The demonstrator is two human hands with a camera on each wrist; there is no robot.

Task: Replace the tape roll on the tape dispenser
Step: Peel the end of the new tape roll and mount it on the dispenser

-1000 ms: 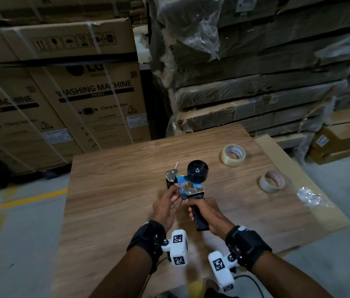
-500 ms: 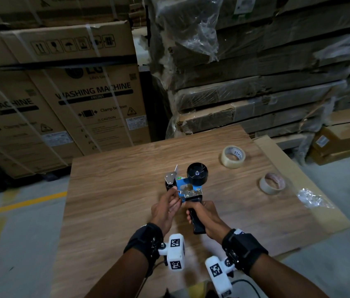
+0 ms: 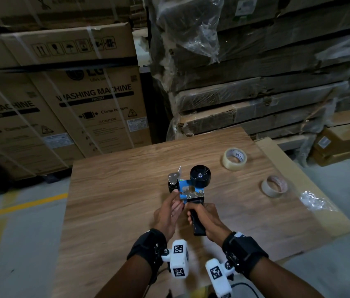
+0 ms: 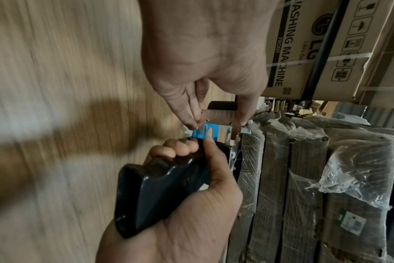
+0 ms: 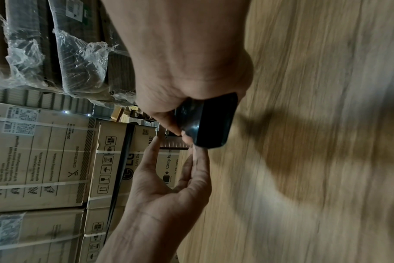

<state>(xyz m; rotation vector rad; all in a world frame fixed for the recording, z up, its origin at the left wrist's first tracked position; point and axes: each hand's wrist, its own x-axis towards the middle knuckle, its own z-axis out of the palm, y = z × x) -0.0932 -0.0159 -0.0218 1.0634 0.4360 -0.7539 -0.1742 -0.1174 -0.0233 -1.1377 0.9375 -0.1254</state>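
The tape dispenser (image 3: 188,190) has a blue frame, a bare black hub (image 3: 200,176) with no roll on it, and a black handle (image 4: 157,192). It is held upright over the wooden table (image 3: 116,201). My right hand (image 3: 199,214) grips the handle. My left hand (image 3: 177,197) pinches the metal plate (image 4: 218,116) at the dispenser's front between thumb and fingers. A full clear tape roll (image 3: 234,159) lies flat at the far right of the table. A nearly spent roll (image 3: 274,187) lies nearer, also on the right.
Crumpled clear plastic (image 3: 313,201) lies on a cardboard sheet (image 3: 320,211) along the table's right edge. Washing machine cartons (image 3: 96,108) and wrapped flat cardboard stacks (image 3: 255,82) stand close behind the table. Bare concrete floor (image 3: 19,233) lies to the left.
Almost nothing differs. Both hands keep their hold on the dispenser, which has drifted slightly toward me.
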